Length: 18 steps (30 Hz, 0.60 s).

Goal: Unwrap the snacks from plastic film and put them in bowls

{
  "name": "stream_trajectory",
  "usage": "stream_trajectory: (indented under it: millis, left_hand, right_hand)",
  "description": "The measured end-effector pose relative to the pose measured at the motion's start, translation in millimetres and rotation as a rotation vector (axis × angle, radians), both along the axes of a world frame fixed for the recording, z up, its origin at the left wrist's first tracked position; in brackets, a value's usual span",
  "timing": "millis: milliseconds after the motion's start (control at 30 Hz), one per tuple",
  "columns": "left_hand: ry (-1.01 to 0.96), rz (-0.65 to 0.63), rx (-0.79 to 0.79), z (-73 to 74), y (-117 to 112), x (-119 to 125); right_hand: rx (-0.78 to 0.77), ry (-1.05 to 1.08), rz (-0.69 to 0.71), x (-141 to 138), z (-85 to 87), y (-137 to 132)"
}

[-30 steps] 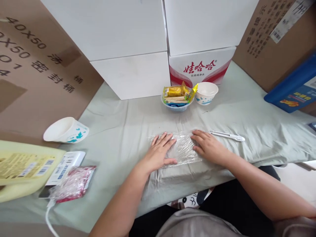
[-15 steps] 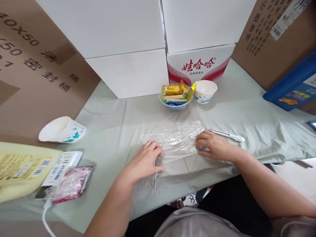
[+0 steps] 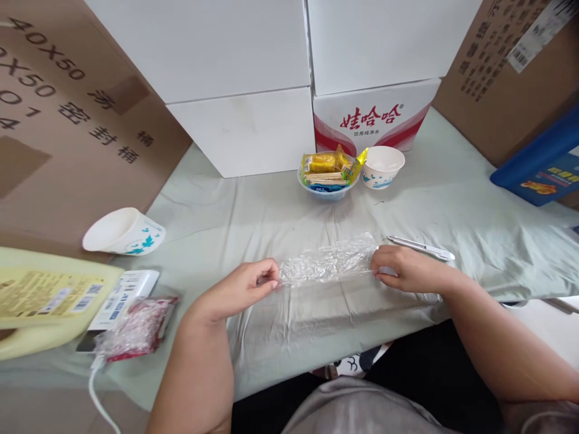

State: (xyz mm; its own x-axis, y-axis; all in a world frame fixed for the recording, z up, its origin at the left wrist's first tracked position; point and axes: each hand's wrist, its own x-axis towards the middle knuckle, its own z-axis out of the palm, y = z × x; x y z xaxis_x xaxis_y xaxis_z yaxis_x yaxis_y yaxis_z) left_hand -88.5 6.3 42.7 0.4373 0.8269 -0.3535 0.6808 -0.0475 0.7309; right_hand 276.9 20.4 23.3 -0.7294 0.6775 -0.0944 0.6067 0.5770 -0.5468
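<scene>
A crinkled strip of clear plastic film (image 3: 325, 260) lies across the cloth in front of me. My left hand (image 3: 251, 282) pinches its left end between thumb and fingers. At the opposite end, my right hand (image 3: 402, 268) has its fingers closed on the film's right edge. Just behind the right hand lies a white utility knife (image 3: 420, 247), partly hidden by that hand. Beyond the film stands a clear bowl (image 3: 329, 194) with yellow-wrapped snacks (image 3: 323, 161) and wooden sticks (image 3: 324, 179), beside a white paper bowl (image 3: 383, 169).
White cartons (image 3: 244, 132) and a red-printed box (image 3: 375, 120) stand at the back. On the left are a tilted paper bowl (image 3: 126, 232), a yellow jug (image 3: 49, 301), a white device with a cable (image 3: 96, 386) and a red film-wrapped packet (image 3: 140, 328). A blue container (image 3: 534, 163) stands right.
My left hand has moved left and closed into a pinch on the film's end. The film is drawn into a narrower strip. The right hand stays at its end.
</scene>
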Motion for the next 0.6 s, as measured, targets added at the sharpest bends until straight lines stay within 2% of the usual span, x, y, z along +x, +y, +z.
stream_trajectory:
  millis: [100, 233, 367, 467, 600]
  left_hand:
    - [-0.002, 0.115, -0.015, -9.4, 6, -4]
    - [0.232, 0.206, 0.117, -21.7, 14, -2]
    - [0.433, 0.222, 0.222, -24.3, 17, 7]
    - [0.568, 0.238, 0.299, -23.9, 18, 11]
    - [0.745, 0.391, 0.517, -24.3, 14, 12]
  right_hand:
    - [-0.107, 0.017, -0.205, 2, -4.4, 4]
    - [0.012, -0.003, -0.475, -6, -21.0, 9]
    - [0.241, -0.165, -0.536, -24, -37.0, 8]
    - [0.34, -0.285, -0.543, -33, -42.5, 4]
    - [0.467, -0.238, -0.559, -33, -40.4, 0]
